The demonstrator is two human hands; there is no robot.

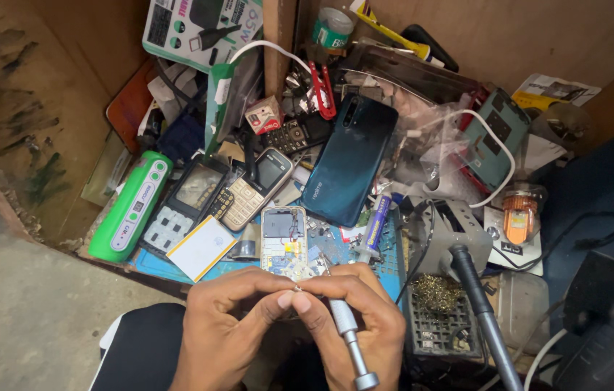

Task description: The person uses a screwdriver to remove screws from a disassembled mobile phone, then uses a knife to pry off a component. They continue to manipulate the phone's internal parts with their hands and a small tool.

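My left hand [227, 318] and my right hand [361, 318] meet at the fingertips near the bottom middle of the head view, pinching a tiny part [297, 288] between them. A silver screwdriver [350, 340] lies in my right hand, its handle pointing down toward me. Just beyond my fingers an opened small phone with a bare circuit board [285, 242] lies on a blue work mat [155, 264].
Cluttered bench: green power bank [131, 206], keypad phones [260, 185] and a stripped one [184, 206], teal smartphone back [348, 161], white battery [200, 247], flux syringe [373, 228], soldering iron in its stand [466, 275] with brass wool [437, 293]. Wooden walls surround it.
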